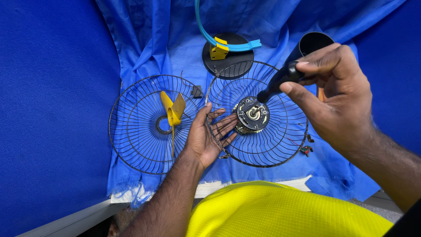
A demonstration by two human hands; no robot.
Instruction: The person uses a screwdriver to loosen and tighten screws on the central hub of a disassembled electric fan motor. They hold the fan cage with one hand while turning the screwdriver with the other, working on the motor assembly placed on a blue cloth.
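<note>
My right hand [340, 94] grips a black screwdriver [280, 81], fingers wrapped round the handle, tip down on the motor [253, 115] at the centre of the right wire fan guard [258, 115]. My left hand [208, 134] is flat and open, palm up, fingers under that guard's left edge, holding nothing. Second wire guard [151, 124] lies just left, touching, with a yellow fan blade [172, 109] on it. Black round base [228, 58] with yellow bracket [218, 50] and blue strap [228, 44] behind. All on blue cloth [144, 39].
</note>
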